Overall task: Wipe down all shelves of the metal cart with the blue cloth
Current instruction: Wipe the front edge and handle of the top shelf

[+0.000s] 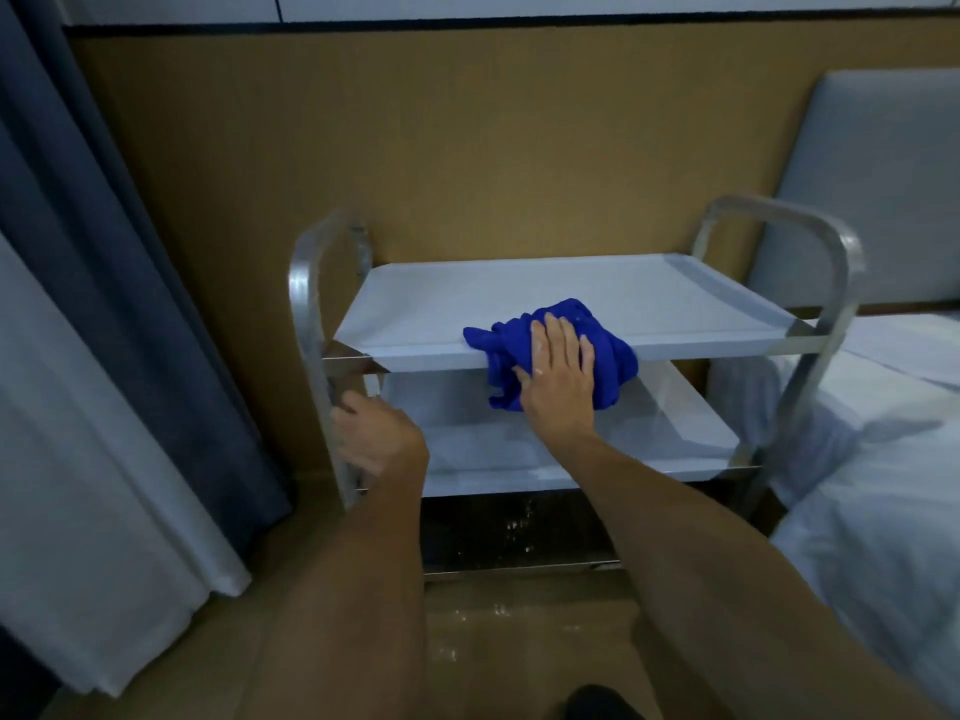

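I saw the metal cart [826,283] standing against the brown wall [467,148], bed [883,459] at right. The blue cloth [608,350] lay bunched on the top shelf's [467,304] near edge. My right hand [558,376] pressed it flat, fingers spread. My left hand [374,433] gripped the left frame post [306,314].

Top shelf [467,298]: bare to the left and back of the blue cloth [608,324], which the right hand [558,376] presses flat at the front edge.
Middle shelf [649,433]: open from the front, under the top shelf.
Left side: frame upright [306,324] gripped by the left hand [374,433]; curtain [104,304] close beside.
Right side: handle loop [810,220], bed [883,459] just beside it.
Behind: wall panel [467,148] close to the cart.
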`<state>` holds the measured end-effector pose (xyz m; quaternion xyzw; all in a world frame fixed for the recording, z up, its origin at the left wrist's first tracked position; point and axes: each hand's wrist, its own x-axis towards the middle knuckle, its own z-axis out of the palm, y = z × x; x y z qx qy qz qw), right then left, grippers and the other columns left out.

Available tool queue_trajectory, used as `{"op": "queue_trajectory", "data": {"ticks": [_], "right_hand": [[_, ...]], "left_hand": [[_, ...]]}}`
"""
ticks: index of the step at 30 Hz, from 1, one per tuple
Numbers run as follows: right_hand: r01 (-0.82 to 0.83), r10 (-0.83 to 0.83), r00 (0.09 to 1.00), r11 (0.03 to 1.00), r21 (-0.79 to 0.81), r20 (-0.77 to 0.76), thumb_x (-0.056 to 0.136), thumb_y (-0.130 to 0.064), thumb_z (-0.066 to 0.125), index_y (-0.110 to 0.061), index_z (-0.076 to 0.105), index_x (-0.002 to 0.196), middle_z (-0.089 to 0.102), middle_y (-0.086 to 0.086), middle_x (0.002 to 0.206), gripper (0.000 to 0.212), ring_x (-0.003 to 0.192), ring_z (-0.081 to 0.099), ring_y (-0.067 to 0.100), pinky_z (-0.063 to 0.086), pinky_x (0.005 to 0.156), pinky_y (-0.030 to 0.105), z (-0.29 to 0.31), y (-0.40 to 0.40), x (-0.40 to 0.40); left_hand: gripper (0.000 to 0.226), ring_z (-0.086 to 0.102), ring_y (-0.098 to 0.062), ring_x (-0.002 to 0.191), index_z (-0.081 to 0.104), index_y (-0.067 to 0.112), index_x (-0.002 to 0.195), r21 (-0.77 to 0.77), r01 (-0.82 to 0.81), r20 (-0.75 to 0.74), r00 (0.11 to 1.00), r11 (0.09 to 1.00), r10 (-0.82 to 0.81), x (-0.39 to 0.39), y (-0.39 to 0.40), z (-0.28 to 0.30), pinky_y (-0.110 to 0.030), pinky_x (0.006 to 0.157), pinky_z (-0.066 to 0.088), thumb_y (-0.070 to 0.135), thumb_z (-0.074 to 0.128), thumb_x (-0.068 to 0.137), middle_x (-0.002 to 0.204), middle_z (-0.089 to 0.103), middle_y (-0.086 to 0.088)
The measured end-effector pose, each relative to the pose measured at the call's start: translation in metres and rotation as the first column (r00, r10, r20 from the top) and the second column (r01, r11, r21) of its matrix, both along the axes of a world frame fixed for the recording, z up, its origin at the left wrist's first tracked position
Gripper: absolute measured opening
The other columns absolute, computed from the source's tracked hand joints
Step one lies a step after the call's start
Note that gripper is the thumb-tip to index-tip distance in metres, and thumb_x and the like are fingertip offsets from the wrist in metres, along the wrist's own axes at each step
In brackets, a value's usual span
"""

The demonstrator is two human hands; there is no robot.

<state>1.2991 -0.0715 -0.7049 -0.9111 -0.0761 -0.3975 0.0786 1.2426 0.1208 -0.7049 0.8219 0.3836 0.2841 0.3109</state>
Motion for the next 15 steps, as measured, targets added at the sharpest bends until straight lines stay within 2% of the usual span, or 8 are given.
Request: {"op": "queue_trajectory", "data": {"ticks": [3,6,10,15], "right_hand": [[0.081,-0.080,0.996,0.996,0.025,-0.035,0.095,-0.036,0.060,-0.008,0.035,0.151,0.037,0.015,0.156,0.067,0.146,0.032,0.033,0.022,0.118,0.050,-0.002,-0.038,-0.002],[0.137,-0.134,0.988,0.990,0.035,-0.071,0.095,-0.034,0.060,-0.010,0.028,0.154,0.030,0.015,0.159,0.071,0.148,0.026,0.033,0.020,0.120,0.051,-0.004,-0.074,-0.001],[0.158,-0.157,0.985,0.987,0.005,-0.077,0.086,-0.025,0.074,-0.011,0.023,0.155,0.028,0.015,0.160,0.087,0.149,0.023,0.033,0.020,0.120,0.051,-0.004,-0.126,0.003],[0.277,-0.268,0.950,0.960,0.036,-0.159,0.085,-0.016,0.074,-0.013,0.015,0.158,0.017,0.013,0.164,0.094,0.152,0.011,0.031,0.007,0.122,0.048,0.001,-0.190,0.006]], "left_hand": [[0.029,0.058,-0.035,0.106,0.054,0.002,0.119,-0.028,0.209,-0.084,0.974,0.977,-0.211,0.006,-0.034,-0.008,-0.042,0.085,0.047,0.021,0.044,0.100,0.120,0.057,-0.017],[0.031,0.056,-0.036,0.111,0.051,0.002,0.124,-0.068,0.349,-0.122,0.927,0.935,-0.355,0.017,-0.061,0.007,-0.042,0.090,0.045,0.016,0.041,0.099,0.119,0.058,-0.017],[0.031,0.057,-0.038,0.108,0.053,0.003,0.121,-0.027,0.394,-0.137,0.909,0.919,-0.393,0.032,-0.087,0.012,-0.045,0.090,0.046,0.018,0.042,0.096,0.117,0.060,-0.019],[0.031,0.058,-0.041,0.106,0.053,0.003,0.121,0.006,0.415,-0.162,0.898,0.910,-0.409,0.045,-0.108,-0.002,-0.047,0.088,0.046,0.017,0.043,0.095,0.115,0.060,-0.020]]}}
